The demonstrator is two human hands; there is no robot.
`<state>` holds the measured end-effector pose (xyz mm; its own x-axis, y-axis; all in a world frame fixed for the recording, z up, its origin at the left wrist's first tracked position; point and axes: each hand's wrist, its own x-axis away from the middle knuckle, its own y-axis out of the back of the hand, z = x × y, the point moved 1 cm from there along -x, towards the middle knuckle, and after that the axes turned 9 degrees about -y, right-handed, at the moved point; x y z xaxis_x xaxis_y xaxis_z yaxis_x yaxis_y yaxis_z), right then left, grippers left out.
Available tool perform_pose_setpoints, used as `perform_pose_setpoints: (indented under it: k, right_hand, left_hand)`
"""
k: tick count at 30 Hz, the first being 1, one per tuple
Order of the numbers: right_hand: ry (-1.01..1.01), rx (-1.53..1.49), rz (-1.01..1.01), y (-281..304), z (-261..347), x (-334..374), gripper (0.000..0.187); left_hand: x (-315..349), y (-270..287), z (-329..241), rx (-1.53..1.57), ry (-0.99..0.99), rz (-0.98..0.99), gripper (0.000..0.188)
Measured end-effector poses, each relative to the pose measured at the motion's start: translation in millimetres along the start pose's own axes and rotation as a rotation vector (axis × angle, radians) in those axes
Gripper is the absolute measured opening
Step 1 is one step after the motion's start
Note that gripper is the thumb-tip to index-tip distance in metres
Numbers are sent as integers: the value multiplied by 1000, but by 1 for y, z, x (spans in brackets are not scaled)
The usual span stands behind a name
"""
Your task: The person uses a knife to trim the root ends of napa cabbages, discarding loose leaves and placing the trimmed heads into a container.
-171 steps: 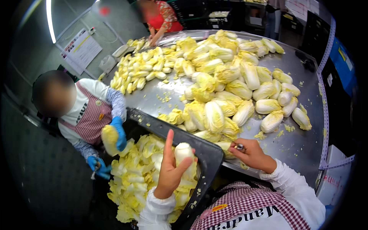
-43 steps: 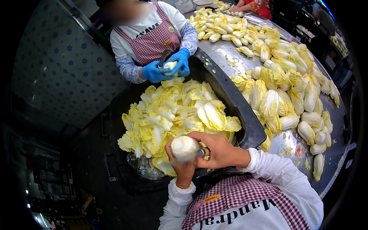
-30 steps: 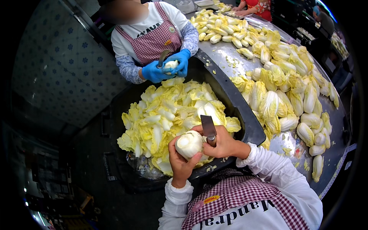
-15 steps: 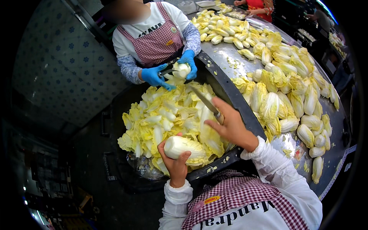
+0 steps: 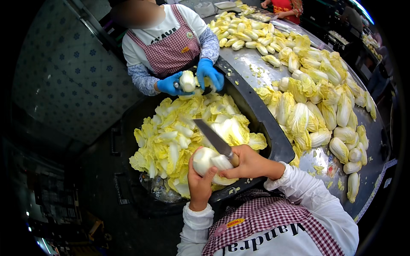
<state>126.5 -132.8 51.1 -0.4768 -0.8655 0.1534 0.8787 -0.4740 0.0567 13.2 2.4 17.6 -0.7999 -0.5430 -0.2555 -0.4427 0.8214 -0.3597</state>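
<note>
My left hand (image 5: 200,184) is wrapped around a napa cabbage (image 5: 204,160), its white cut base turned up and to the left. In my right hand (image 5: 251,163) is the wooden handle of a knife (image 5: 215,138), its wide blade pointing up and left over the bin. The right thumb and fingers also touch the cabbage, where an outer leaf (image 5: 222,163) stands slightly apart. Beneath both hands, a black bin (image 5: 252,104) holds a heap of loose yellow-white cabbage leaves (image 5: 171,141).
Across the bin, a person in blue gloves (image 5: 208,73) holds another cabbage (image 5: 188,81). To the right, a metal table (image 5: 247,64) carries a long pile of napa cabbages (image 5: 303,119). A person in red (image 5: 287,9) stands at its far end.
My right hand and knife have come down and left onto the cabbage. My left hand has moved slightly right and turned it. The gloved person's hands have shifted around their cabbage.
</note>
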Motion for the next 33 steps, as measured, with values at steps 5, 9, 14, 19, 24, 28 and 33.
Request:
perform_pose_setpoints:
  k: [5,9,14,19,24,28,33]
  right_hand:
    - [-42,26,-7,14,27,11,36]
    - [124,554,-573,38,7,-4,48]
    - [499,781,-802,13,11,0,76]
    - [495,488,-320,-22,-7,0,61]
    - [69,34,-104,4,-5,-8,50]
    - [73,-127,-20,1,-13,-6,49]
    - [2,-81,-62,7,12,9,41]
  left_hand:
    - [-1,21,2,219,-45,-149,61]
    - [-6,15,-6,279,-45,-293,48]
    - [-6,4,1,209,-19,-364,34]
    - [-5,-3,-7,285,104,-249,39]
    - [-4,0,-10,281,157,-34,59]
    - [-7,-6,-13,176,134,124,65]
    - [-8,4,-5,-88,-55,42,70]
